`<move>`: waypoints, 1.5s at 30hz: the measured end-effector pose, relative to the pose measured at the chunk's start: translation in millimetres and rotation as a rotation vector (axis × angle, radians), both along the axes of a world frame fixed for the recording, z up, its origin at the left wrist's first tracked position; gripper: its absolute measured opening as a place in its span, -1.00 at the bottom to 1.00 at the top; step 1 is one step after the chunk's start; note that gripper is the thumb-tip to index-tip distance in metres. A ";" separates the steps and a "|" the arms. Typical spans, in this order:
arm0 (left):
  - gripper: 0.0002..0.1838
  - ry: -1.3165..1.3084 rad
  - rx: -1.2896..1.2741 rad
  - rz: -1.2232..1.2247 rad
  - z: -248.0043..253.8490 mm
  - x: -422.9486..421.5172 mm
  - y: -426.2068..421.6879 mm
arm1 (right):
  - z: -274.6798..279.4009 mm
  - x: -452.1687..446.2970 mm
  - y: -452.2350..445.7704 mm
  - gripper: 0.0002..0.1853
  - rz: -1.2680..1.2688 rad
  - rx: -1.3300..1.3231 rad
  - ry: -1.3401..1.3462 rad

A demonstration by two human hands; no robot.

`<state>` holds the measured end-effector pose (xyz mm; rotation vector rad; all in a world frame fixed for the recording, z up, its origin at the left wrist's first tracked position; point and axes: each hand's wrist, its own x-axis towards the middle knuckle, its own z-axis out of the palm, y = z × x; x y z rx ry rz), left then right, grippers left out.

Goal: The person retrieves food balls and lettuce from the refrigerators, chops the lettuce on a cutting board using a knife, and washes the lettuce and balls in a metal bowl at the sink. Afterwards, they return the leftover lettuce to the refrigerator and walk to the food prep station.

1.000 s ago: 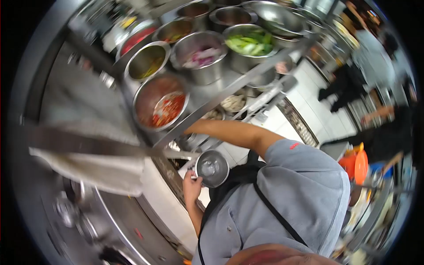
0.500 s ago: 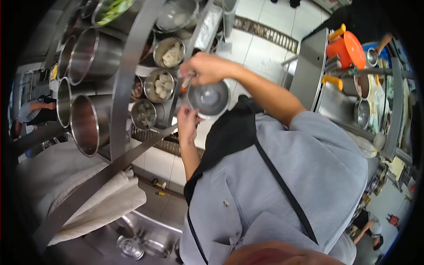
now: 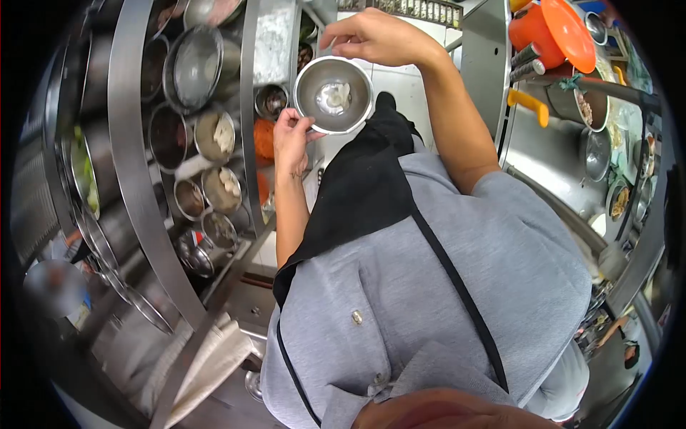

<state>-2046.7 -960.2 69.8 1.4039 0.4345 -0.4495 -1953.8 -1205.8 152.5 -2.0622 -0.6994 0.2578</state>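
Observation:
A round metal bowl (image 3: 314, 82) is in front of the black apron, with a pale piece of food (image 3: 340, 96) at its bottom. My left hand (image 3: 294, 139) pinches the bowl's lower left rim between thumb and fingers. Above the bowl's top edge is my right hand (image 3: 368, 36), palm down with fingers curled; what its fingertips hold, if anything, is too small to make out.
On the left, a metal shelf (image 3: 139, 157) carries several metal bowls of food. An orange basin (image 3: 547, 32) and a yellow handle (image 3: 529, 107) lie at the upper right. A pale cloth (image 3: 211, 365) hangs at the lower left.
The view has turned toward the floor and lower shelves. My right hand came to the bowl, then lifted to its top edge. A pale piece now shows inside the bowl.

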 end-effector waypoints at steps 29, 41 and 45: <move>-0.76 -0.518 0.505 -1.472 -142.4 489.4 -426.5 | -60.8 153.0 -213.2 -0.79 -1.181 -0.230 0.258; -0.82 -0.228 0.402 -1.717 -199.2 434.8 -660.7 | 12.2 128.9 -258.1 -0.70 -1.923 0.101 -0.033; -0.74 -0.028 0.345 -1.590 -197.3 426.2 -713.2 | 34.9 137.7 -300.7 -0.52 -2.009 0.470 0.005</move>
